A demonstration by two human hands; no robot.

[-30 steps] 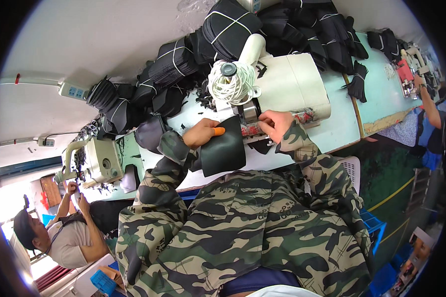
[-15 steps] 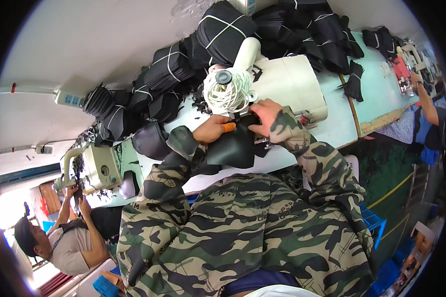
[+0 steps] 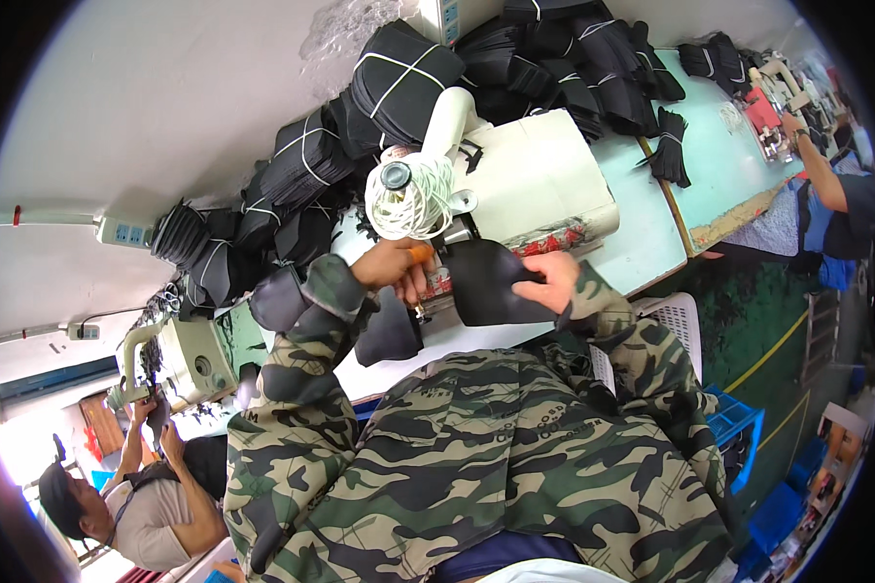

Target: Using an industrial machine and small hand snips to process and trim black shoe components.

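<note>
My right hand [image 3: 552, 282] pinches the right edge of a smooth black sheet piece [image 3: 496, 284], thumb on top, in front of the cream sewing machine [image 3: 540, 175]. My left hand [image 3: 396, 265], an orange cover on one finger, is beside the machine's working end with its fingers curled down. What those fingers hold, if anything, is hidden. A second black sheet piece [image 3: 389, 332] lies just below my left hand, apart from the first. White cord [image 3: 408, 199] is coiled on the machine's top, above my left hand.
Tied bundles of black pieces [image 3: 403, 83] line the back of the pale table [image 3: 642, 233]. A white plastic basket [image 3: 676, 325] and a blue crate [image 3: 734, 423] stand at right. One person [image 3: 156, 496] works at a machine on the left; another person's arm [image 3: 822, 170] is at far right.
My right hand has moved down and right with the black piece, away from the left hand. The second piece now shows separately under the left hand. The whole view has shifted slightly.
</note>
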